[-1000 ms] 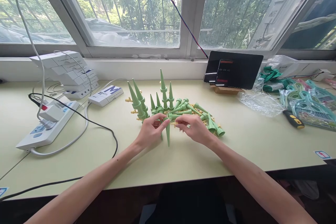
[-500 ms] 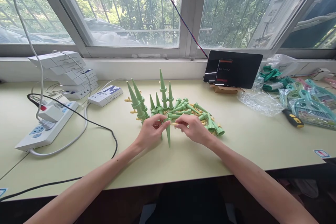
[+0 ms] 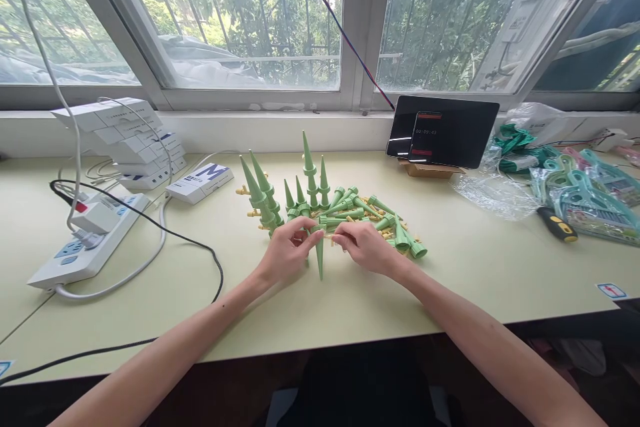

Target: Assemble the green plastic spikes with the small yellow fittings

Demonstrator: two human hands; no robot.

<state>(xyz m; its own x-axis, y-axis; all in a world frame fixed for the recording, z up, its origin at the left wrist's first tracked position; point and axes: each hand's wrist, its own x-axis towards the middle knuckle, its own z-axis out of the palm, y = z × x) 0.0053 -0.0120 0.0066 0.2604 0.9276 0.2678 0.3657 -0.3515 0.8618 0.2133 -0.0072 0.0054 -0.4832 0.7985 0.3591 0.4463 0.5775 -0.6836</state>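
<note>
My left hand (image 3: 285,255) pinches the wide top of a green cone-shaped spike (image 3: 319,259) whose tip points down toward the table. My right hand (image 3: 367,247) pinches a small yellowish part (image 3: 329,236) at the spike's side. Both hands hover just above the pale green table (image 3: 350,300). Right behind them lies a heap of green spikes (image 3: 373,213) with yellowish bits among them. Several assembled spikes (image 3: 265,193) stand upright at the heap's left.
A white power strip (image 3: 85,240) with plugs and a black cable (image 3: 200,247) lies at the left, with stacked white boxes (image 3: 130,140) behind. A dark tablet with a phone (image 3: 443,132) leans by the window. Plastic bags of teal items (image 3: 585,193) and a yellow-black tool (image 3: 556,223) sit at right.
Almost nothing has changed. Both hands keep their hold on the spike and the yellowish part, with only slight finger shifts.
</note>
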